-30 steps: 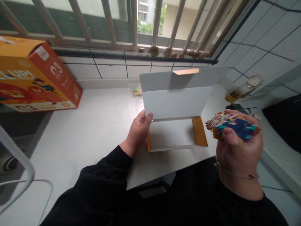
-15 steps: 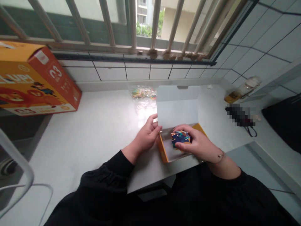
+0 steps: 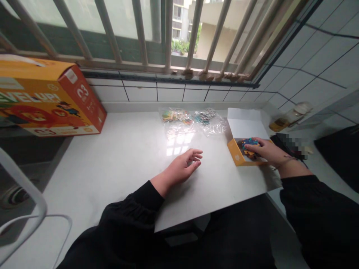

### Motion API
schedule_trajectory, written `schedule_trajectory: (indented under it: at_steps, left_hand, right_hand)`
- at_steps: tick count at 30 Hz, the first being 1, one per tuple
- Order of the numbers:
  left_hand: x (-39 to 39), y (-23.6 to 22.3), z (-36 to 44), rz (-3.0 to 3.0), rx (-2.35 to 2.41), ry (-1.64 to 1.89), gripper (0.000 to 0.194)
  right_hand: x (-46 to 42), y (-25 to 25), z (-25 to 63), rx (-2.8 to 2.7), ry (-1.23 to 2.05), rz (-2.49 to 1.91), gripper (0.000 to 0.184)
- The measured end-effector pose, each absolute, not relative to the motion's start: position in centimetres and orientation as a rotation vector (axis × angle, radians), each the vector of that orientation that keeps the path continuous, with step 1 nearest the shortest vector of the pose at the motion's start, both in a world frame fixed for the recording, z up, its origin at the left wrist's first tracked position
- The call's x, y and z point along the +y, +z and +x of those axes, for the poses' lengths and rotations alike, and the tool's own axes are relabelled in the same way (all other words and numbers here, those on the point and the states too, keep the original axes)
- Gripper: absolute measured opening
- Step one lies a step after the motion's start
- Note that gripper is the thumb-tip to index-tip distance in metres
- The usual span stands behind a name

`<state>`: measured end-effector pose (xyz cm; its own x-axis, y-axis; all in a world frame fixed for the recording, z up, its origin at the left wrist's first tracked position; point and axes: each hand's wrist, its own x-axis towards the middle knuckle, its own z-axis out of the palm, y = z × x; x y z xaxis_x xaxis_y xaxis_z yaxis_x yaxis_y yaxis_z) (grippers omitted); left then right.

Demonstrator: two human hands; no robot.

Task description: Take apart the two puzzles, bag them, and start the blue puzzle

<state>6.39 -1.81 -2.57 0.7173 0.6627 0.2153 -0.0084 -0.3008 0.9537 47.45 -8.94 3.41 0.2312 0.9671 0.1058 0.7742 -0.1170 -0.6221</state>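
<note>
From the head view: gripping a stack of puzzle pieces (image 3: 251, 141) with the right hand (image 3: 266, 150), the thumb across the near side and the fingers bent round the far edge. Holding it down inside a small orange box (image 3: 236, 152) toward the right of the white counter (image 3: 117, 164), with the lid (image 3: 246, 123) standing open at the back. Hard to tell, with hand and stack hiding much of the inside, how close to the bottom.

Holding the left hand (image 3: 182, 167) half open over the middle of the counter, fingers loosely curved, thumb apart, grasping nothing and well apart from the box.

Placed along the back: a clear bag of coloured pieces (image 3: 176, 116) and, just beside it, a second clear bag (image 3: 206, 116), near the box. Set at the far left: a large orange carton (image 3: 36, 97).

Judging by the pose, busy settling the stack into the open box. Would next call for lowering it fully, easing thumb and fingers apart without dragging pieces out of line, then lifting straight up between the walls. Might be worth steadying the light cardboard with the free hand.
</note>
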Motion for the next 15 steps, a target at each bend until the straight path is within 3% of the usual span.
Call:
schedule_trajectory:
  at_steps: [3, 8, 11, 15]
  left_hand:
    - [-1.1, -2.2, 5.6, 1.821, 0.628, 0.745, 0.03]
    - [1.7, -2.1, 3.3, 1.801, 0.903, 0.818, 0.028]
    - [3.3, -2.0, 2.0, 1.757, 1.028, 0.901, 0.035]
    - [4.2, -1.7, 0.3, 1.724, 1.034, 0.972, 0.058]
  right_hand:
    - [-6.7, 4.3, 49.8, -1.606, 0.419, -2.026, 0.043]
    - [-5.0, 7.7, 47.7, -1.593, -0.102, -2.305, 0.037]
    - [-4.5, 8.4, 40.7, -1.727, -0.025, -2.036, 0.04]
    - [-2.7, 6.2, 29.2, -1.975, 0.134, -1.54, 0.038]
